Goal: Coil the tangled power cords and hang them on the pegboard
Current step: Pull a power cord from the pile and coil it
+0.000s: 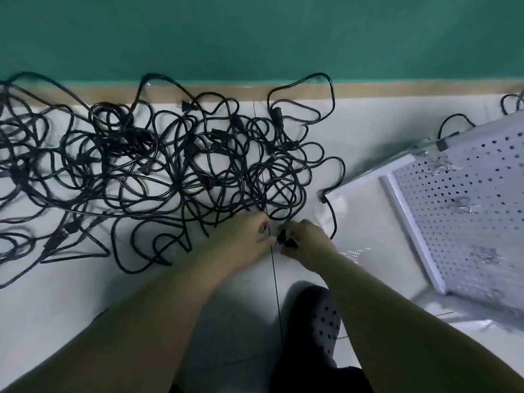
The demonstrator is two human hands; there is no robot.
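Note:
A big tangle of black power cords (pixel 175 165) sprawls over the pale floor against the green wall. At its near right edge my left hand (pixel 243 236) has its fingers curled around a cord where it leaves the pile. Right beside it my right hand (pixel 306 242) grips a black plug (pixel 287 241), and a loop of the same cord (pixel 333 219) runs out behind that hand. The white pegboard (pixel 465 211) leans on its frame at the right, with small hooks on its holed face.
My foot in a black perforated slipper (pixel 314 321) stands just below the hands. A floor-tile seam (pixel 276 293) runs between them. More black cord (pixel 453 123) lies behind the pegboard's top corner. A brown strip (pixel 397 89) edges the foot of the green wall.

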